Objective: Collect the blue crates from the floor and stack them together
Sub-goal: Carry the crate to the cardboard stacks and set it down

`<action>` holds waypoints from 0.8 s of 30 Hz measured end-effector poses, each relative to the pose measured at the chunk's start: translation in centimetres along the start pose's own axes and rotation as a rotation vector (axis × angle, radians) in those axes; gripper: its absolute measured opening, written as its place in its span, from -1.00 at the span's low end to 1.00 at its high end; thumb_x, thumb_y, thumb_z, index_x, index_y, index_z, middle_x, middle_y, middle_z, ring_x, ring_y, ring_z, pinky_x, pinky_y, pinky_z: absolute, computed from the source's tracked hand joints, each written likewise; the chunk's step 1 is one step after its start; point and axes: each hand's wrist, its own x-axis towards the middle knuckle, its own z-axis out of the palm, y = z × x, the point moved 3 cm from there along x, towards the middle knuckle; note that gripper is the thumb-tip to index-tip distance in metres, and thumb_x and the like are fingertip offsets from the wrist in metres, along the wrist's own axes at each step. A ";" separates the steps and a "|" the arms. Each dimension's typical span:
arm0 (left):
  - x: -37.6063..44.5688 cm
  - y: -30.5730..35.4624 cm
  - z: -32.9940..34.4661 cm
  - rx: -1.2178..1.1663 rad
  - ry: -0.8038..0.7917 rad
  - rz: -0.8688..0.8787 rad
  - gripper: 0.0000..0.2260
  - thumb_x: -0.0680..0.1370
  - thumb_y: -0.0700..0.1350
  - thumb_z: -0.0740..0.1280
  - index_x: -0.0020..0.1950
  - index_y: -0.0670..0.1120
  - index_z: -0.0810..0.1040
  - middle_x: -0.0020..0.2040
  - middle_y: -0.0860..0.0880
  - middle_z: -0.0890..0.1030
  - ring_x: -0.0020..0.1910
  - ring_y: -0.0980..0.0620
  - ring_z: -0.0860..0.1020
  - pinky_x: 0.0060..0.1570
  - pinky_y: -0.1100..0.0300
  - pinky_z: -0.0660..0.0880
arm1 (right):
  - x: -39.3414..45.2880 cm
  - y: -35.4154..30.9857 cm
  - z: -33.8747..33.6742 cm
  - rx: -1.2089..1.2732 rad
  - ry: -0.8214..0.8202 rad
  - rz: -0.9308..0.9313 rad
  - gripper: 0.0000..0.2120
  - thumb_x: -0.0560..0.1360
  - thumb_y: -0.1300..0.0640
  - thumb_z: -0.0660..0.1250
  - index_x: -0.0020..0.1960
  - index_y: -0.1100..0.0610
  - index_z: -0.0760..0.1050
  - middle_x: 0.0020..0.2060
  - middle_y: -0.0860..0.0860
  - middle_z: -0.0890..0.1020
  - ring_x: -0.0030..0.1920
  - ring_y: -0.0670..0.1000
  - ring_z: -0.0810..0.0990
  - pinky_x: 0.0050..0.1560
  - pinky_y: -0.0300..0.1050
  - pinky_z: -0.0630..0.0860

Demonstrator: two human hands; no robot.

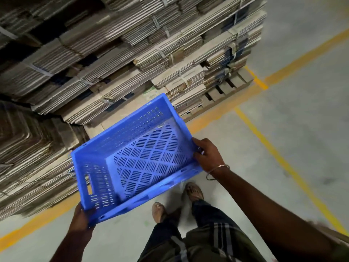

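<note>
Blue crate [136, 157] mid-frame, carried tilted off the floor. Left grip [83, 217] clamped on bottom corner, right grip [207, 156] curled over far rim. Could slip, or clip cardboard stacks [113, 53] upper left.

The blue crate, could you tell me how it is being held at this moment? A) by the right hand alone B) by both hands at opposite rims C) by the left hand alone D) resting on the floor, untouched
B: the left hand grips the near-left corner of the blue crate while the right hand grips its right rim, and the crate is tilted above the floor.
</note>
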 end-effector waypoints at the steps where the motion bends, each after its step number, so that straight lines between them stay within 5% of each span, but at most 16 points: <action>1: -0.2 0.1 0.3 -0.005 0.019 -0.005 -0.58 0.58 -0.38 0.17 -0.17 0.08 0.66 -0.34 0.06 0.68 -0.45 0.16 0.63 -0.50 0.40 0.46 | -0.1 0.2 -0.4 -0.010 0.001 0.000 -0.38 0.27 0.11 0.29 0.34 0.18 0.51 -0.08 0.11 0.50 -0.05 0.18 0.56 0.01 -0.02 0.48; 6: -0.5 0.2 1.4 -0.010 0.114 -0.046 -0.73 0.57 -0.35 0.22 0.05 0.04 0.49 -0.14 -0.02 0.66 -0.40 0.08 0.65 -0.54 0.27 0.48 | 0.3 -0.3 -2.1 -0.087 0.003 -0.057 -0.39 0.31 0.08 0.26 0.35 0.16 0.50 -0.09 0.09 0.48 -0.10 0.08 0.48 -0.08 -0.16 0.33; 9: -0.6 0.5 1.6 0.007 0.132 -0.044 -0.68 0.57 -0.30 0.28 0.23 0.06 0.44 0.12 -0.16 0.63 -0.21 -0.09 0.61 -0.35 0.17 0.50 | 0.6 -1.3 -2.3 -0.154 -0.012 -0.116 -0.39 0.33 0.06 0.22 0.38 0.12 0.47 -0.06 0.13 0.49 -0.08 0.10 0.49 -0.07 -0.12 0.39; 13: -1.1 0.6 1.9 0.117 0.113 -0.062 -0.75 0.60 -0.35 0.23 0.09 0.01 0.44 -0.19 0.03 0.69 -0.44 0.12 0.64 -0.54 0.23 0.55 | 0.7 -1.3 -1.4 -0.158 -0.077 -0.108 -0.34 0.35 -0.04 0.25 0.43 0.12 0.40 -0.02 0.11 0.45 -0.06 0.11 0.49 -0.01 -0.09 0.43; 19: -2.3 0.3 2.4 0.208 0.077 -0.104 -0.66 0.64 -0.35 0.18 0.24 0.08 0.36 0.00 0.03 0.51 -0.48 0.24 0.60 -0.63 0.35 0.45 | 0.6 1.5 -0.8 -0.063 -0.105 0.046 -0.27 0.26 -0.10 0.22 0.39 0.16 0.46 -0.06 0.10 0.46 -0.07 0.07 0.49 -0.05 -0.26 0.28; 24: -2.4 0.7 3.0 0.291 0.038 -0.088 -0.53 0.63 -0.40 0.16 0.48 -0.06 0.27 -0.23 0.12 0.64 -0.48 0.27 0.59 -0.61 0.36 0.45 | 0.7 3.9 -0.9 -0.064 -0.118 0.109 -0.32 0.27 -0.02 0.24 0.37 0.16 0.48 0.02 0.19 0.54 0.05 0.17 0.55 -0.03 -0.28 0.28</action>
